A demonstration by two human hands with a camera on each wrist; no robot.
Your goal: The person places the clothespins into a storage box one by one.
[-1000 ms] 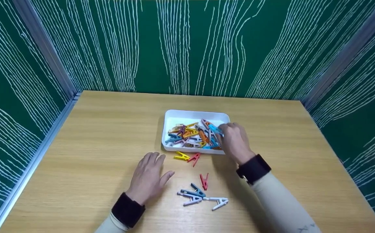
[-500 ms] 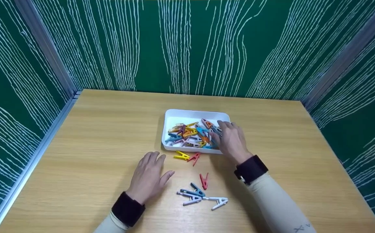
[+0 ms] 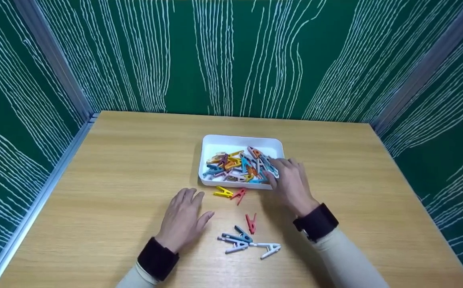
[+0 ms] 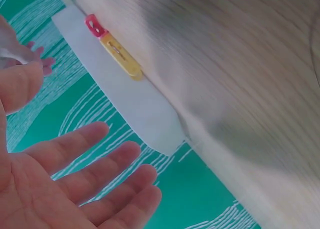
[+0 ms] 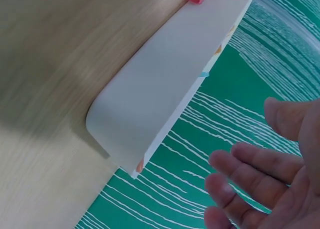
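A white tray (image 3: pixel 241 141) holds a heap of clothespins (image 3: pixel 231 162) in yellow, orange, blue, purple and grey. My right hand (image 3: pixel 293 184) hovers at the tray's right end, fingers over its rim. In the right wrist view, that hand (image 5: pixel 270 181) has loosely bent fingers and a thumb standing apart, with nothing between them. To the left, my left hand (image 3: pixel 181 220) is spread low over the table, thumb out; its palm (image 4: pixel 40 189) is bare in the left wrist view. Between the hands lie a red clothespin (image 3: pixel 251 224), a teal one (image 3: pixel 241 235), a lilac one (image 3: pixel 237 245) and a white one (image 3: pixel 269 249).
Against the tray's near side lie a yellow clothespin (image 3: pixel 224 192) and a red clothespin (image 3: pixel 239 195). Wooden tabletop (image 3: pixel 135 152) surrounds the tray. Green panels (image 3: pixel 251 60) with white lines enclose the back and sides, joined by grey metal posts (image 3: pixel 55 56).
The light blue clothespin that was by my right fingers now lies further left in the tray heap. My right hand has shifted slightly nearer; the left hand stays put.
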